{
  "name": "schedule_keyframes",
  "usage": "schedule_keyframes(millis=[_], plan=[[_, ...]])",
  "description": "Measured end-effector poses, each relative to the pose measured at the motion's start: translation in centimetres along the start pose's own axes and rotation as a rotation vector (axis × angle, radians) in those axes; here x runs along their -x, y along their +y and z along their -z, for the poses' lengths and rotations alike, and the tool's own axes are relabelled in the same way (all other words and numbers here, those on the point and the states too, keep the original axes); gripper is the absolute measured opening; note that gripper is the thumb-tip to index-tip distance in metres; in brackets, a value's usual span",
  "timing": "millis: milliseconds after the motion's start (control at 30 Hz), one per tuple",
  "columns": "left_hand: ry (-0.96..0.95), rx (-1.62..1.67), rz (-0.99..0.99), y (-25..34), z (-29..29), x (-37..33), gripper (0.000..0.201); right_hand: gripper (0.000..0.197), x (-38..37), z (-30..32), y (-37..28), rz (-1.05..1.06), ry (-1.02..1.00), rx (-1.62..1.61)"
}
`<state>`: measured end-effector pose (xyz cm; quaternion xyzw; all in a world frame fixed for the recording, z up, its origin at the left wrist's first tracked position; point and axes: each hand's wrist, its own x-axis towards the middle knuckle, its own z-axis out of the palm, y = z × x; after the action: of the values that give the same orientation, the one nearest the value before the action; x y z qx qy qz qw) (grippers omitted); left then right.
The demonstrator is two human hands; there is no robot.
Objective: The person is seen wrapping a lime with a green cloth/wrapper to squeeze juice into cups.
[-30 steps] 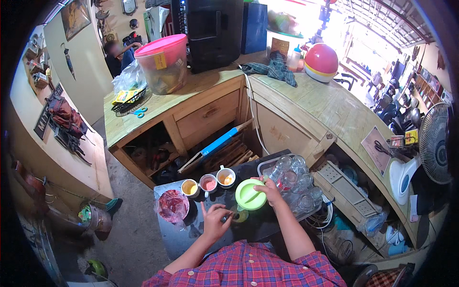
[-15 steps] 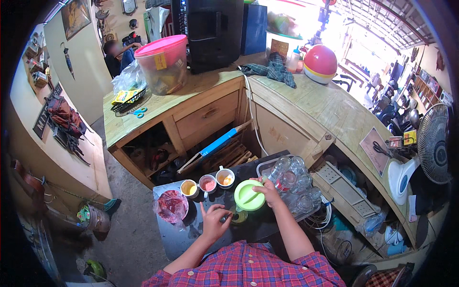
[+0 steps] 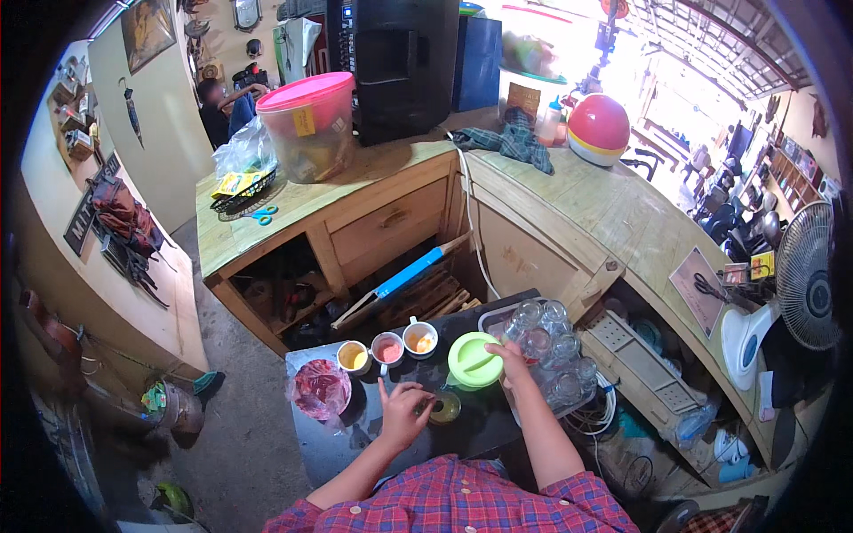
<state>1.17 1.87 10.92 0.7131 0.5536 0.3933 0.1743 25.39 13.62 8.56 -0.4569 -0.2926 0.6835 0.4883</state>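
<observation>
My right hand (image 3: 510, 362) is closed on a pitcher with a pale green lid (image 3: 474, 361), held above the dark table. Just below and left of it stands a glass (image 3: 446, 407) with yellowish-green contents. My left hand (image 3: 405, 416) is beside this glass, thumb and fingers pinched by its rim; what they hold, if anything, is too small to tell. Beyond the hands are three white cups, with yellow (image 3: 354, 357), pink (image 3: 387, 347) and orange (image 3: 419, 338) contents. A bowl with dark red contents (image 3: 321, 389), partly wrapped in clear plastic, is at the left.
A clear tray (image 3: 576, 408) of several empty glasses (image 3: 553, 342) sits at the right of the table (image 3: 333, 453). Behind it stands a wooden counter (image 3: 391, 191) with a pink-lidded tub (image 3: 306, 124), a black speaker and blue scissors (image 3: 262, 214). A fan (image 3: 807, 275) is far right.
The pitcher has moved slightly right, away from the glass, so more of the glass shows. My left hand has barely shifted beside the glass.
</observation>
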Motion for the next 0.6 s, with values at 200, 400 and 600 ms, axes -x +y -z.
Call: schedule_keyframes(millis=[200, 400, 600], plan=[[-0.016, 0.006, 0.008, -0.1, -0.1, -0.1, 0.011, 0.030, -0.4, -0.7, 1.7, 0.033, 0.146, -0.123], [-0.032, 0.027, 0.024, -0.7, -0.6, 0.6, 0.011, 0.038, -0.3, -3.1, 3.1, 0.196, 0.409, -0.138], [-0.066, 0.052, 0.031, -0.2, -0.6, 0.8, 0.011, 0.047, 0.7, -0.8, 3.8, 0.135, 0.383, -0.174]])
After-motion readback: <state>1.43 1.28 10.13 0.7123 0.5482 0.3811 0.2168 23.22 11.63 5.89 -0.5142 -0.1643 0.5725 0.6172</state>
